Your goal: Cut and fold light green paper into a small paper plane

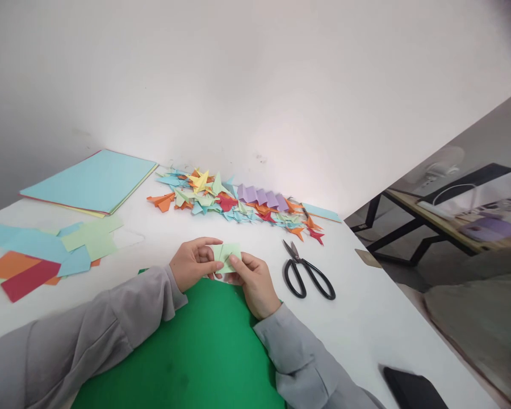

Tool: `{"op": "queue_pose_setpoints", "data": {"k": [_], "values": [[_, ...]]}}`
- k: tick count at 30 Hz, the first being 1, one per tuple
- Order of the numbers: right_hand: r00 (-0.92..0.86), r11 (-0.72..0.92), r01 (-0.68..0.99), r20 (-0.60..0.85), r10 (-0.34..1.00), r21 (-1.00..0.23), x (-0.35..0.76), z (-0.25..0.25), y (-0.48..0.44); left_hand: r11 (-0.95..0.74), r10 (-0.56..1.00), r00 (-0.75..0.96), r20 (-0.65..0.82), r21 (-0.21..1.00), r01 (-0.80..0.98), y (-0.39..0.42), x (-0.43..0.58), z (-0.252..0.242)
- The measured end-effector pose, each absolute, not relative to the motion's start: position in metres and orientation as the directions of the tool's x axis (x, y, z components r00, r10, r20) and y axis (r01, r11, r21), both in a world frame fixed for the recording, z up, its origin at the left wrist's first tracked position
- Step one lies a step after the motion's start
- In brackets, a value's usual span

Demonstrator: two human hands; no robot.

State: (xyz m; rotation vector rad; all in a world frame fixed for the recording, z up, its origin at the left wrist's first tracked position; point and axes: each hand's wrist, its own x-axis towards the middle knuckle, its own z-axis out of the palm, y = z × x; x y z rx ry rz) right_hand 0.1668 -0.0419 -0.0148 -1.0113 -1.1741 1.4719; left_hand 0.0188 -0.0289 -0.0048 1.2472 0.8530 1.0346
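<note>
Between my two hands is a small piece of light green paper (pixel 231 250) with fold lines on it. My left hand (pixel 195 262) pinches its left side between thumb and fingers. On the right side my right hand (pixel 255 284) grips it, the thumb pressed on the paper's face and the other fingers behind, partly hidden. Both hands hover above a green mat (pixel 187 346). Beyond them lies a long heap of small folded paper shapes (pixel 225 201) in orange, blue, green, yellow and red, with a purple pleated strip (pixel 262 196) on it.
Black-handled scissors (pixel 300 270) lie to the right of my hands. Loose coloured paper pieces (pixel 34 275) spread at the left, below a stack of large sheets (pixel 91 182). A black flat object (pixel 413 389) rests at the near right. A wall rises behind the white table (pixel 357 324).
</note>
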Motion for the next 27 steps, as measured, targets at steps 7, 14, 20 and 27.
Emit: {"op": "queue_pose_setpoints", "data": {"k": [7,14,20,27], "values": [[-0.235,-0.027,-0.074,-0.009,0.972,-0.997,0.1669,-0.0144,-0.042,0.063,0.923,0.385,-0.02,0.993,-0.101,-0.0317,0.0222,-0.0083],[-0.215,0.01,-0.068,0.024,0.976,-0.998,0.1675,-0.0157,-0.0422,0.049,0.855,0.519,-0.005,0.996,-0.07,-0.0321,0.0208,-0.0054],[-0.242,0.019,-0.089,0.04,0.969,-0.996,0.166,-0.0127,-0.0438,0.07,0.861,0.507,-0.03,0.996,-0.06,-0.0328,0.0208,-0.0051],[-0.231,0.071,-0.097,0.092,0.969,-0.993,0.1648,-0.0104,-0.0447,0.056,0.872,0.487,-0.035,0.998,-0.029,-0.0335,0.021,-0.0056]]}}
